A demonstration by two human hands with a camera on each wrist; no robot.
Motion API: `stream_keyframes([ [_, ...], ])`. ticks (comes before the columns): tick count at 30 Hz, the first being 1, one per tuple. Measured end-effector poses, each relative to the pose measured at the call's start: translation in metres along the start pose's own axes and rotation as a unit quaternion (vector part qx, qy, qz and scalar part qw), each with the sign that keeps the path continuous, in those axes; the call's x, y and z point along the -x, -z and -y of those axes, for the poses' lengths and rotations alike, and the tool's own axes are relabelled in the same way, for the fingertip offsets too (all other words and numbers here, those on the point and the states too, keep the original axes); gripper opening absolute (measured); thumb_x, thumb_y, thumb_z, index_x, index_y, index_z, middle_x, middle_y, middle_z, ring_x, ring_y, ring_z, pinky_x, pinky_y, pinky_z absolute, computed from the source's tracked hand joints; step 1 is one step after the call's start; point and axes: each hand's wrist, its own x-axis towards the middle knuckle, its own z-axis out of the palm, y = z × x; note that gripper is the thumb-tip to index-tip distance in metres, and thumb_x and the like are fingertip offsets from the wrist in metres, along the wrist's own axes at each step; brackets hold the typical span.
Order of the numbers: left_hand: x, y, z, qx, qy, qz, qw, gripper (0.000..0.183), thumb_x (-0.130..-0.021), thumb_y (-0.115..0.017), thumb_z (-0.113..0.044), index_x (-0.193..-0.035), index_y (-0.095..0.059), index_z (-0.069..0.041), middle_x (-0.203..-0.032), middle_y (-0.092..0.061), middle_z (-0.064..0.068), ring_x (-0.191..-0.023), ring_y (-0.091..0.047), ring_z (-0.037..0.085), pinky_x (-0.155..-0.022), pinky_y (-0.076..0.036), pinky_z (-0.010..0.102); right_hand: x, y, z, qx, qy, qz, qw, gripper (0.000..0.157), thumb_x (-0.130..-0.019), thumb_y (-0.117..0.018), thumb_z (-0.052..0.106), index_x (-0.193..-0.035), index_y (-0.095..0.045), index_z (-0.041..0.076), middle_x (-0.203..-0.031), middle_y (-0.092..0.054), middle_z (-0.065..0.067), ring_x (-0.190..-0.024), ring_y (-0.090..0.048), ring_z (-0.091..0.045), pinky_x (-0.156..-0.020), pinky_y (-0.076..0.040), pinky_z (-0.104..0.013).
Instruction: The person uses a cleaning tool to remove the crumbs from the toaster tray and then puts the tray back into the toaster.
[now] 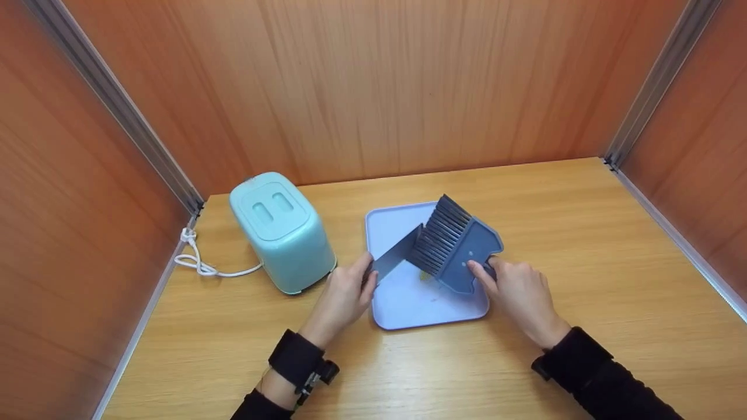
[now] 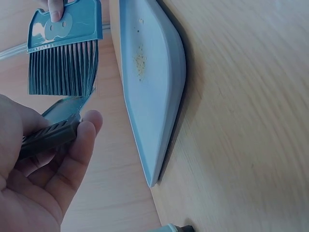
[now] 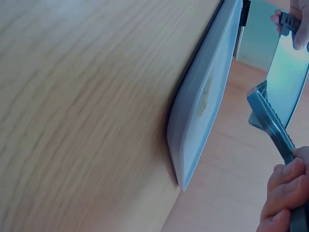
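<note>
My left hand (image 1: 344, 294) grips the black handle of a small dustpan (image 1: 398, 254), which is tilted above the tray. In my right hand (image 1: 522, 294) is a blue-grey hand brush (image 1: 475, 251), its thumb lying on the flat body. The dark bristles (image 2: 63, 70) meet the dustpan's far end in the head view. Under both tools lies a pale lilac tray (image 1: 402, 315), raised rim all round. Yellowish crumbs (image 2: 140, 64) and a few specks are scattered on its surface, partly hidden by the brush from above.
A mint-green toaster (image 1: 297, 256) with a closed lid stands left of the tray. Its white cord and plug (image 1: 198, 265) lie beside it near the left wall. Wood-grain panels (image 1: 408, 87) enclose the table (image 1: 583, 233) at the back and sides.
</note>
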Motion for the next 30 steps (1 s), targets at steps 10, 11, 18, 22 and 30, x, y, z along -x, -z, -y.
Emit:
stream_keyframes([
  [10, 0.001, 0.000, 0.001, -0.002, -0.004, 0.002, 1.0000, 0.004, -0.105, -0.064, -0.008, -0.107, -0.061, -0.004, -0.083, -0.070, 0.007, -0.071, -0.067, 0.017, -0.059, -0.058, 0.025, -0.003, 0.005, -0.015, 0.018, -0.018, -0.007, 1.000, 0.049, -0.108, -0.065, 0.043, -0.073, -0.060, 0.009, -0.060, -0.032, 0.004, -0.047, -0.039, -0.016, -0.048, -0.023, -0.026],
  [11, 0.001, 0.000, 0.001, 0.001, -0.002, 0.003, 1.0000, 0.004, -0.105, -0.064, -0.007, -0.107, -0.062, -0.004, -0.084, -0.071, 0.007, -0.071, -0.068, 0.017, -0.059, -0.059, 0.026, -0.003, 0.006, -0.016, 0.021, -0.016, -0.011, 1.000, 0.049, -0.108, -0.065, 0.043, -0.073, -0.060, 0.008, -0.059, -0.032, 0.004, -0.047, -0.039, -0.015, -0.048, -0.023, -0.026],
  [18, 0.002, 0.001, 0.002, 0.013, 0.006, 0.007, 0.9999, 0.006, -0.105, -0.064, -0.006, -0.110, -0.063, -0.005, -0.087, -0.073, 0.009, -0.075, -0.072, 0.019, -0.064, -0.063, 0.029, -0.005, 0.014, -0.013, 0.021, -0.001, -0.043, 0.999, 0.051, -0.107, -0.066, 0.045, -0.072, -0.062, 0.008, -0.054, -0.037, 0.002, -0.044, -0.037, -0.014, -0.047, -0.024, -0.025],
  [22, 0.002, 0.000, 0.002, 0.018, 0.013, 0.011, 0.9997, 0.007, -0.105, -0.065, -0.008, -0.112, -0.064, -0.006, -0.091, -0.076, 0.010, -0.076, -0.073, 0.018, -0.066, -0.064, 0.029, -0.007, 0.015, -0.011, 0.025, 0.016, -0.068, 0.997, 0.050, -0.106, -0.068, 0.044, -0.073, -0.062, 0.007, -0.054, -0.036, 0.001, -0.043, -0.035, -0.015, -0.047, -0.023, -0.026],
  [30, 0.003, 0.001, 0.002, 0.009, -0.015, -0.005, 0.9998, 0.005, -0.104, -0.065, -0.007, -0.104, -0.061, -0.004, -0.079, -0.066, 0.006, -0.067, -0.062, 0.015, -0.057, -0.054, 0.025, -0.007, 0.009, -0.014, 0.066, 0.047, -0.086, 0.993, 0.049, -0.104, -0.071, 0.041, -0.072, -0.063, 0.006, -0.054, -0.031, 0.004, -0.042, -0.032, -0.014, -0.046, -0.018, -0.026],
])
